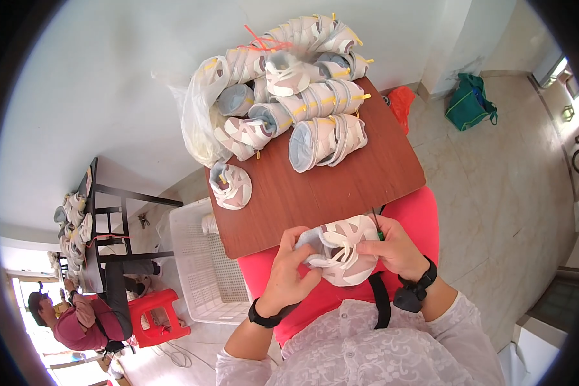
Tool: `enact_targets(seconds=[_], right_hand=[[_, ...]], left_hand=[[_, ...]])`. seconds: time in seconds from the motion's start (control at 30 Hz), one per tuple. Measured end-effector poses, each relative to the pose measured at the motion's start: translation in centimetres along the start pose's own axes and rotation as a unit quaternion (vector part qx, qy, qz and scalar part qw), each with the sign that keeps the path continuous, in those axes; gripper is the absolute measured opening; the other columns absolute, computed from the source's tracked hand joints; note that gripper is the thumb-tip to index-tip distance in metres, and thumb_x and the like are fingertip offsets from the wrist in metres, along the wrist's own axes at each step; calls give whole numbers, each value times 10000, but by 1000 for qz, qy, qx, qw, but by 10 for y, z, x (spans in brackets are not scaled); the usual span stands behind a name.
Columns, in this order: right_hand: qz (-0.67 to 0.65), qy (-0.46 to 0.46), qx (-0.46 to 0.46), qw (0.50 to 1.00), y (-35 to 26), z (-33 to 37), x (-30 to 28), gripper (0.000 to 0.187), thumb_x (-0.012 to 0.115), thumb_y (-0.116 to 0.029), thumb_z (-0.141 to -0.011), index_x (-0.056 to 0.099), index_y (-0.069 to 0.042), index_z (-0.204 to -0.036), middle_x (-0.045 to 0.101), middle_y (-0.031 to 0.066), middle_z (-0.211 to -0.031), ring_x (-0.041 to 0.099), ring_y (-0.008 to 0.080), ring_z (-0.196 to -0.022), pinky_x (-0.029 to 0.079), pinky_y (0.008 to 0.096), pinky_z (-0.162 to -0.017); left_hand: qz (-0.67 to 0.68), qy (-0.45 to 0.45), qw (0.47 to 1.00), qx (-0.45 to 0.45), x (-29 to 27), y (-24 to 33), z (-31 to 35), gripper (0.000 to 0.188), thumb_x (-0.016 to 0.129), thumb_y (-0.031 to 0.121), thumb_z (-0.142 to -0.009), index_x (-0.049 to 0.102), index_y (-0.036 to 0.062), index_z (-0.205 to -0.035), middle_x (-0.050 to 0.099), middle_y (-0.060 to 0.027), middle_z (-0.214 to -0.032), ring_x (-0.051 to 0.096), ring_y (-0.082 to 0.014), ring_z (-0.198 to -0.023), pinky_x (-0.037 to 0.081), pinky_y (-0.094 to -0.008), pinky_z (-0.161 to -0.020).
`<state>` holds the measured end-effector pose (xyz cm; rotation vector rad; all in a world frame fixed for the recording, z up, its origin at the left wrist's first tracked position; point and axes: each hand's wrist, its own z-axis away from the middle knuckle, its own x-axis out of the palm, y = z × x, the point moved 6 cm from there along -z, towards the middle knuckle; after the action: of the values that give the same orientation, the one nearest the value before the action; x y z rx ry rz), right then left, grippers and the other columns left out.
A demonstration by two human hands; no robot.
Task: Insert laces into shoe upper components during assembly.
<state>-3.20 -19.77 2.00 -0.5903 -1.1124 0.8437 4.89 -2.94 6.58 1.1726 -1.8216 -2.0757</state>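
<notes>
Above my lap, just off the table's front edge, I hold a white and pale pink shoe upper (350,273) with cream straps and a grey lining. My left hand (287,270) grips it at the collar opening, fingers curled over the edge. On the other side, my right hand (397,249) pinches the toe end, its thumb on top. A thin-shafted tool with a green handle (381,235) sticks up from my right hand; its exact kind is unclear. One more shoe upper (231,186) lies alone on the table's left front corner.
Nested stacks of shoe uppers (321,100) and a clear plastic bag (202,116) cover the back of the brown table (289,212). A white crate (193,283) stands left, beyond it a red stool (154,318) and a seated person (83,321). A green bag (469,103) sits on the floor.
</notes>
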Motion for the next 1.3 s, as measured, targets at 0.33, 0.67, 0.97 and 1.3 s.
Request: enact_targets(seconds=[0.33, 0.67, 0.97, 1.3], right_hand=[[484, 152, -330, 796, -50, 19, 30, 402, 711, -53, -729, 584, -30, -1111, 580, 121, -1048, 620, 264, -938, 491, 320, -780], [418, 176, -337, 825, -32, 15, 8, 384, 686, -39, -737, 565, -10, -1100, 562, 130, -1058, 597, 280, -934, 488, 335, -787], [-111, 61, 14, 992, 15, 1, -2, 401, 644, -138, -890, 482, 26, -1219, 594, 79, -1118, 590, 130, -963, 490, 270, -820], [19, 64, -94, 993, 6, -1, 11, 365, 644, -106, -875, 504, 20, -1188, 602, 52, -1084, 568, 92, -941, 484, 260, -808]], left_hand=[[11, 34, 999, 12, -3, -1, -1, 164, 698, 31, -735, 598, 20, -866, 424, -153, -1204, 510, -257, -1050, 454, -350, -860], [38, 64, 994, -78, 6, -21, 0, 106, 609, -50, -823, 531, 12, -858, 418, -106, -1184, 510, -166, -994, 482, -266, -805], [193, 230, 952, -64, 4, -18, -6, 129, 619, -47, -811, 553, 39, -883, 434, -95, -1194, 506, -184, -1026, 473, -286, -830], [-169, 216, 957, 93, 8, 27, -12, 204, 711, -45, -660, 665, 41, -839, 497, -92, -975, 477, -228, -833, 431, -298, -664]])
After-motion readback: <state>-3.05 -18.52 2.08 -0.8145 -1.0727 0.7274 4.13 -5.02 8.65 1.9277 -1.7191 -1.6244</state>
